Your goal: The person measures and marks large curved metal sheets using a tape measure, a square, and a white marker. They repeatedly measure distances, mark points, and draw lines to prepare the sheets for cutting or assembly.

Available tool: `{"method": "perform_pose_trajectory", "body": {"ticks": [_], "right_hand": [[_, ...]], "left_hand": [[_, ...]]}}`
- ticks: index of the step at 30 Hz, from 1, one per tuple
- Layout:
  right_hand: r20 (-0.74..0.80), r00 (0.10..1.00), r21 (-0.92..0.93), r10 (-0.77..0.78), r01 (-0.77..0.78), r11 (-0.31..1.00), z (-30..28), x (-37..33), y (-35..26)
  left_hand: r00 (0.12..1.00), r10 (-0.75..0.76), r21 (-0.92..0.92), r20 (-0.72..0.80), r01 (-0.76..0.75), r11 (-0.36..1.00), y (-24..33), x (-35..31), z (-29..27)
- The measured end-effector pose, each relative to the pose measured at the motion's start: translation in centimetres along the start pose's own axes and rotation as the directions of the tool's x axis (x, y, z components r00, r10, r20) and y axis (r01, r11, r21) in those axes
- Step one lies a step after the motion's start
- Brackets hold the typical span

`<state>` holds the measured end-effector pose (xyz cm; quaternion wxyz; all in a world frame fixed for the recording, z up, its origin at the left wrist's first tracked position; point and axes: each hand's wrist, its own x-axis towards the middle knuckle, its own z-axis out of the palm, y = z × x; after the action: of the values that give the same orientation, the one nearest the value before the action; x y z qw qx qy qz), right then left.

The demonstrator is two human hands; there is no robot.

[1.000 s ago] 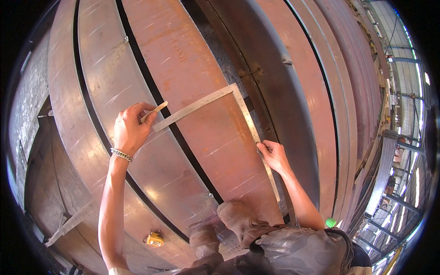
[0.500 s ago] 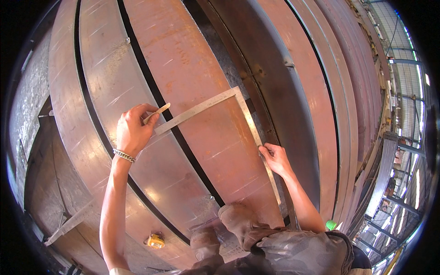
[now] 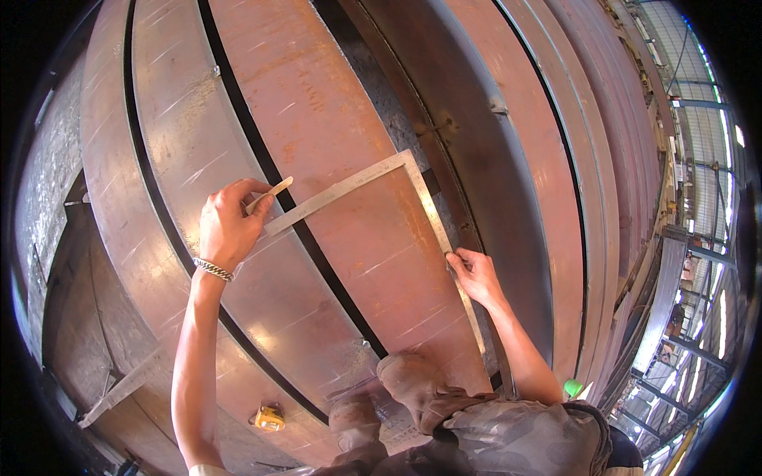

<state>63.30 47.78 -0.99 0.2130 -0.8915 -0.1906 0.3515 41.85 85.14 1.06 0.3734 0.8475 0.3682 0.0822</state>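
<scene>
A metal carpenter's square (image 3: pixel 341 189) lies across a reddish-brown steel plate (image 3: pixel 317 95), one arm reaching left over a dark gap onto the neighbouring grey plate. My right hand (image 3: pixel 476 276) pinches the other arm of the square along the plate's right edge. Between the thumb and fingers of my left hand (image 3: pixel 232 222) is a pale, flat marking stick (image 3: pixel 271 193), perhaps chalk. That hand hovers by the left end of the square; whether the stick touches metal is unclear. Thin pale lines run across the plates.
A yellow tape measure (image 3: pixel 269 418) rests on the plate at lower left. My boots (image 3: pixel 409 377) stand on the steel near the lower middle. Long dark gaps separate the plates, and a deeper opening (image 3: pixel 397 103) runs right of the square. A green round object (image 3: pixel 573 387) is at lower right.
The view has shifted very slightly. Both hands, the square and the marking stick keep nearly the same places on the plates.
</scene>
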Motion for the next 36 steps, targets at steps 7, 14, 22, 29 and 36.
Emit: {"method": "perform_pose_trajectory", "body": {"ticks": [7, 14, 22, 29, 36], "right_hand": [[0.017, 0.999, -0.023, 0.036, -0.035, 0.999, -0.2, -0.2, -0.8], [0.022, 0.999, -0.09, 0.032, -0.03, 0.995, -0.3, 0.0, -0.1], [0.0, 1.0, 0.014, -0.006, 0.006, 1.0, 0.5, 0.3, 1.4], [-0.005, 1.0, 0.017, -0.02, 0.02, 1.0, 0.5, 0.3, 1.3], [0.023, 1.0, -0.003, -0.01, 0.011, 1.0, 0.2, 0.3, 0.8]], "left_hand": [[0.998, -0.051, 0.021, 0.036, 0.05, 0.999, 0.2, 0.1, -0.2], [0.994, 0.104, 0.032, 0.026, -0.105, 0.994, 2.8, 1.4, 1.5], [0.927, 0.376, 0.13, 0.0, -0.373, 0.919, 8.7, 4.5, 8.5], [0.921, 0.387, 0.149, 0.042, -0.389, 0.909, 9.1, 5.3, 9.7], [0.929, 0.365, 0.113, 0.053, -0.369, 0.922, 9.1, 5.9, 10.0]]}}
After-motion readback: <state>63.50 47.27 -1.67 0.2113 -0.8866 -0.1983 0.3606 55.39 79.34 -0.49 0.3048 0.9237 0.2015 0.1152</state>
